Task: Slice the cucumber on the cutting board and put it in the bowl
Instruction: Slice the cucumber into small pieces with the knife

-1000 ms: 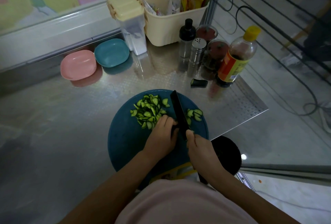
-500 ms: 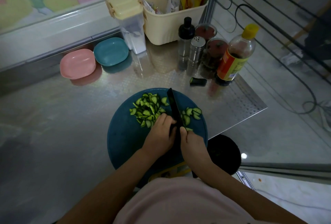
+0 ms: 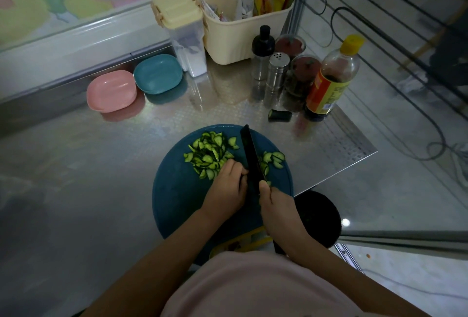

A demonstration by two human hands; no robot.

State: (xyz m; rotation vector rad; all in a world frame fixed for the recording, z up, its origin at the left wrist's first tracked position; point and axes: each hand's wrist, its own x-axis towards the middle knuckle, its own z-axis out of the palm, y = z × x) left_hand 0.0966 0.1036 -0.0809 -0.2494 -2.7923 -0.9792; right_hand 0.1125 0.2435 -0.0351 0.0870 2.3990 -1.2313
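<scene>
Gripping the handle of a black knife (image 3: pixel 253 154) firmly in the right hand (image 3: pixel 278 205), long flat blade pointing straight away from the wrist, over the round blue cutting board (image 3: pixel 177 205). Bracing with the left hand (image 3: pixel 228 187), fingers curled under, knuckles against the blade's left face. Cannot tell whether clamped on an uncut stub, since anything beneath stays hidden.

Just beyond the left fingertips, a loose heap of cucumber slices (image 3: pixel 207 154): thin half-moons, pale wet flesh, dark rind. Just right of the blade, a smaller cluster (image 3: pixel 274 158) of the same.

Well beyond both hands, on the patterned steel tabletop (image 3: pixel 101 164), a smooth pink bowl (image 3: pixel 111 91) and a teal bowl (image 3: pixel 158 73), both nearer the left hand. Judged next: carry slices away and leftward to reach either bowl.

Beyond the blade tip, off the board, a dark cucumber end (image 3: pixel 279 115).
</scene>
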